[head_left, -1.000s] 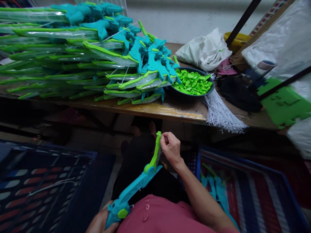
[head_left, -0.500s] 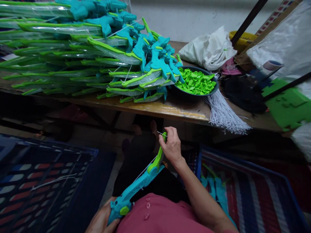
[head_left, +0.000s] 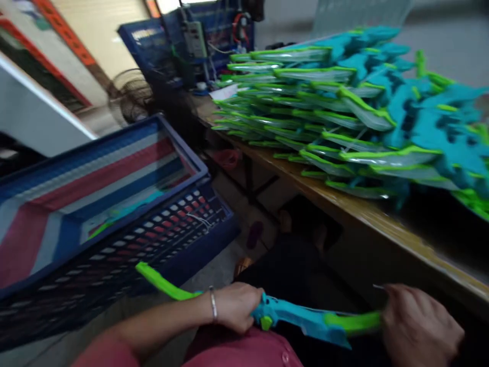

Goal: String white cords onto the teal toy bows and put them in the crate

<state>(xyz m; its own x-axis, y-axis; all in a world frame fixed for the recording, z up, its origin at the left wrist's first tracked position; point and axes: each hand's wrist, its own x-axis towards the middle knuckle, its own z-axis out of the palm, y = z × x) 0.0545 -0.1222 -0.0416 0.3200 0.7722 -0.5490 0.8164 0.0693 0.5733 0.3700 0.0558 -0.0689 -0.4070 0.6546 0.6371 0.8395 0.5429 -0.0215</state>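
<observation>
A teal and lime-green toy bow (head_left: 301, 320) lies across my lap, roughly level. My left hand (head_left: 237, 306), with a metal bangle at the wrist, is closed around its teal middle. One green limb (head_left: 160, 280) sticks out past that hand to the left. My right hand (head_left: 418, 326) is closed on the other green limb at the lower right, and a thin white string end pokes up beside its fingers. The whole picture is smeared by motion.
A blue plastic crate (head_left: 114, 204) with a striped lining stands on the floor at left. A wooden table (head_left: 382, 224) runs along the right, heaped with bagged teal and green toy bows (head_left: 344, 102). A fan (head_left: 132, 99) and a blue rack with cables stand behind.
My view has swung sharply left, away from the bowl of green parts. The bow has turned from upright to roughly level across my lap, still held by both hands.
</observation>
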